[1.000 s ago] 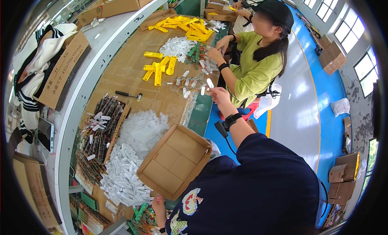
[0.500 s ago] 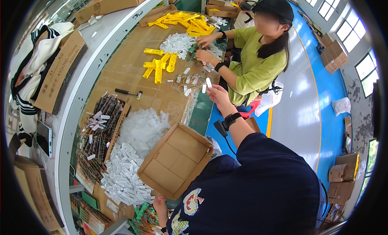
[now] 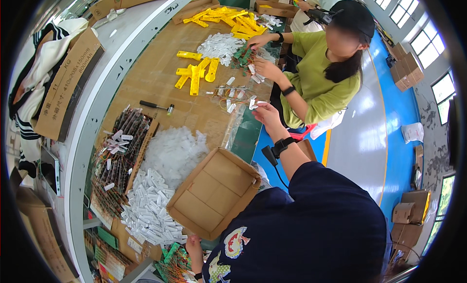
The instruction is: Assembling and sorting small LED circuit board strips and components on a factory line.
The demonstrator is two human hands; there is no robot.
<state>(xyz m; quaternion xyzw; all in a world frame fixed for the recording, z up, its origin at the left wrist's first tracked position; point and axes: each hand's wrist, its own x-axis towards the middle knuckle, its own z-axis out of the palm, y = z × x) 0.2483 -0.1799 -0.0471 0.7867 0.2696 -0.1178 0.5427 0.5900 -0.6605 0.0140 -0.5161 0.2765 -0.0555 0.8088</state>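
My right hand [image 3: 268, 118] reaches over the table's right edge and pinches a small white plastic piece [image 3: 252, 103] between thumb and fingertips. Beside it lies a cluster of small white parts with thin wires [image 3: 232, 93]. Low in the picture, my left hand [image 3: 194, 247] is closed beside the lower corner of the open cardboard box [image 3: 214, 188]; what its fingers hold, if anything, is hidden. Next to that hand spreads a heap of white plastic pieces [image 3: 151, 210], and green circuit boards with wires [image 3: 172, 263] lie just below.
A co-worker in a green shirt [image 3: 321, 59] handles wired green boards [image 3: 242, 56] across the right edge. Yellow plastic casings [image 3: 194, 81], a hammer [image 3: 156, 107], a translucent heap [image 3: 172, 149] and stacked dark strips [image 3: 121, 156] lie on the table. A grey frame post [image 3: 80, 137] stands left.
My right hand has lowered slightly, bringing the white piece beside the wired cluster. The head view has shifted a little. My left hand stays by the box corner.
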